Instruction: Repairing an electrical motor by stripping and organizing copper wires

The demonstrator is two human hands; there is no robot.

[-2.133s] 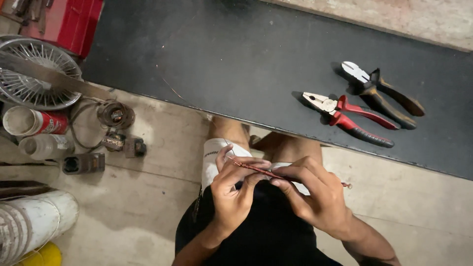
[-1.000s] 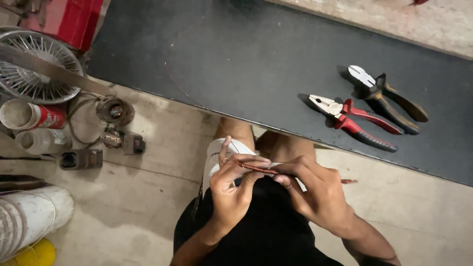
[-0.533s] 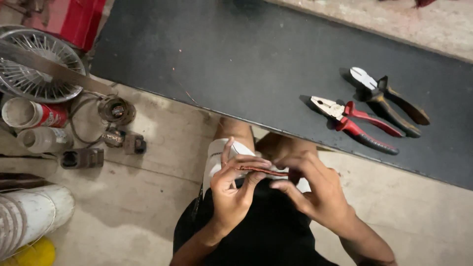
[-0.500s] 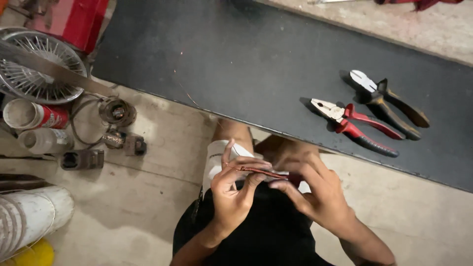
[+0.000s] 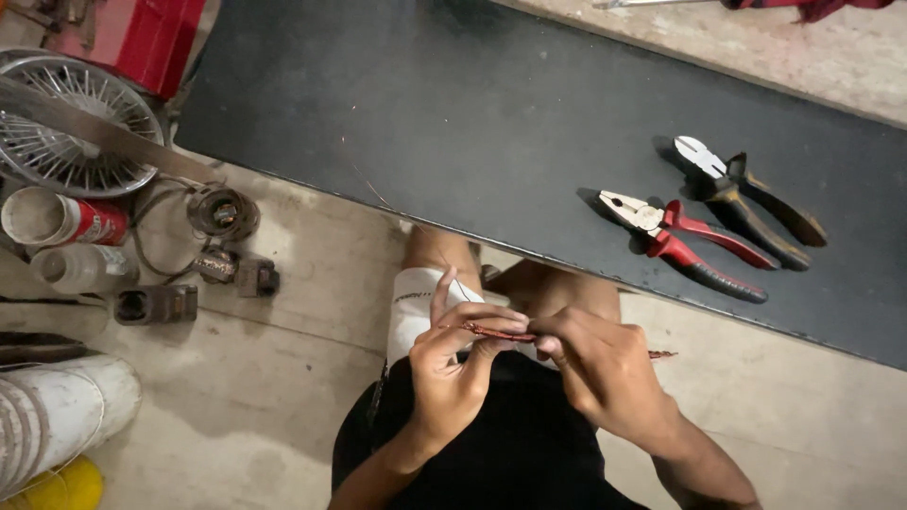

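Wire (image 5: 501, 332): thin reddish-copper strand, held level between both hands above the lap, just below the near edge of the black mat (image 5: 529, 113). Far end (image 5: 661, 355) pokes out past the right hand.

Left hand (image 5: 453, 364): thumb and middle fingers pinch the wire's left end, index finger (image 5: 440, 295) raised straight and free. Right hand (image 5: 605, 373): fingers curled and pressed together around the wire, knuckles up.

Change vs. two seconds back: almost none. Same two-hand grip, same wire position; hands sit marginally lower in view and the index finger has lifted. Reads as slow working of the strand in place, not a new step.

Outward from the fingers: red-handled pliers (image 5: 685, 244) up and right on the mat, dark-handled cutters (image 5: 746, 189) just beyond them, both untouched. Well left of the fingers on the floor (image 5: 312, 283): fan grille (image 5: 66, 123), spray can (image 5: 61, 219), small motor parts (image 5: 222, 212), white bucket (image 5: 52, 416).
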